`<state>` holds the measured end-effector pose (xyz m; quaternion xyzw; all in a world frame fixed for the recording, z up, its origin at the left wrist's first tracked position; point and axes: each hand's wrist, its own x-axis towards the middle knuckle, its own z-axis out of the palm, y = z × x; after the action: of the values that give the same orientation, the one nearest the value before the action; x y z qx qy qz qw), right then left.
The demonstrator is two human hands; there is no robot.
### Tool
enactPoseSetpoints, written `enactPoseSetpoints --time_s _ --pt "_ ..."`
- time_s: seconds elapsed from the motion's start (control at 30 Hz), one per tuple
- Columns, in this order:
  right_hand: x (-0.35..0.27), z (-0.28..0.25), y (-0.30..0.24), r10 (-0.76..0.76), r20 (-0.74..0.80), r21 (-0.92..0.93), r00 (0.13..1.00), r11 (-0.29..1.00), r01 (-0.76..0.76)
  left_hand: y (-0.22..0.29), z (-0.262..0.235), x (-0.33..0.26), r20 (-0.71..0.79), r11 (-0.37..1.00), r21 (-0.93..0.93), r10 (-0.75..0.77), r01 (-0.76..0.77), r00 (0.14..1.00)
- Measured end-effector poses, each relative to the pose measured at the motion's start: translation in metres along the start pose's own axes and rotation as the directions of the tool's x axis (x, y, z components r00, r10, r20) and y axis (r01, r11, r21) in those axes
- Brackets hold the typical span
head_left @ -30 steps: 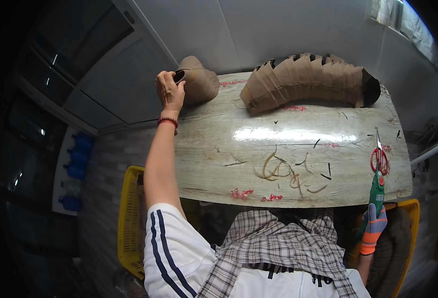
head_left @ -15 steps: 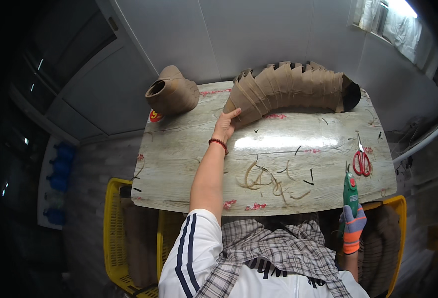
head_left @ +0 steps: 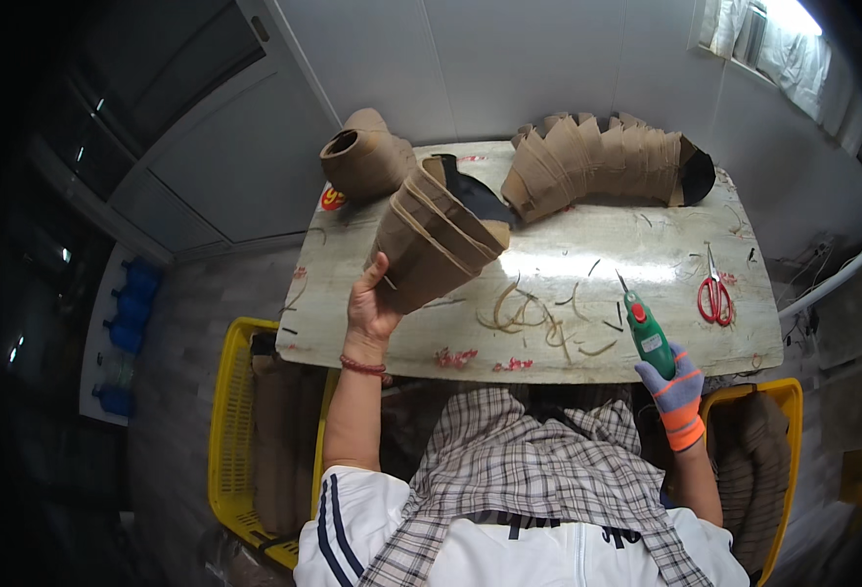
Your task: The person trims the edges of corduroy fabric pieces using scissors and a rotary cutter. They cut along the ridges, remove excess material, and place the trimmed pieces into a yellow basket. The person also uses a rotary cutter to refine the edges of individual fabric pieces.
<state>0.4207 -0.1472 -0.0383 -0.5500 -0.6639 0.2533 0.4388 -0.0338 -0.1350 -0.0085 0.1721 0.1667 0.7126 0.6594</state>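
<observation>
My bare left hand (head_left: 374, 311) is closed round the near left end of a short stack of nested brown fabric pieces (head_left: 431, 245). They are curved like boot shafts, pale along the edges, with black lining at the far end. The stack is tilted over the left part of the table. My right hand (head_left: 677, 393), in a grey and orange glove, grips a green hand-held power tool (head_left: 649, 338) with a red button and a thin metal tip. That tip points up and away, above the table's right half, touching nothing I can see.
A long row of nested brown pieces (head_left: 597, 166) lies along the back, and a rolled brown bundle (head_left: 364, 161) at back left. Red-handled scissors (head_left: 714, 299) and trimmed strips (head_left: 524, 311) lie on the table (head_left: 401, 357). Yellow crates (head_left: 223, 430) with brown pieces flank me.
My left hand has drawn a short stack off the left end of the long row, bringing it nearer and leftward. The green tool in my right hand has shifted left and tilted.
</observation>
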Motion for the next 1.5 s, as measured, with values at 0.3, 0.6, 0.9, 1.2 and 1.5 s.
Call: enactPoseSetpoints --time_s 0.3,0.6,0.9,1.2,1.5 --pt "-0.013 -0.003 -0.027 -0.496 0.069 -0.308 0.866 0.815 0.491 -0.029 -0.015 -0.056 0.028 0.863 -0.406 -0.316 0.299 0.948" --pt "-0.038 -0.03 -0.016 -0.526 0.119 -0.33 0.842 0.779 0.533 -0.071 -0.024 -0.065 0.019 0.803 -0.451 -0.427 0.389 0.904" --pt "-0.046 -0.036 -0.007 -0.575 0.108 -0.308 0.811 0.756 0.577 -0.086 -0.005 -0.071 0.018 0.79 -0.468 -0.438 0.395 0.899" --pt "-0.049 -0.022 -0.019 -0.573 0.041 -0.233 0.819 0.791 0.565 -0.096 0.008 -0.079 0.016 0.833 -0.418 -0.391 0.361 0.92" --pt "-0.053 -0.011 -0.036 -0.404 0.105 -0.069 0.909 0.909 0.412 -0.118 0.037 -0.101 -0.118 0.99 0.116 -0.072 0.086 0.99"
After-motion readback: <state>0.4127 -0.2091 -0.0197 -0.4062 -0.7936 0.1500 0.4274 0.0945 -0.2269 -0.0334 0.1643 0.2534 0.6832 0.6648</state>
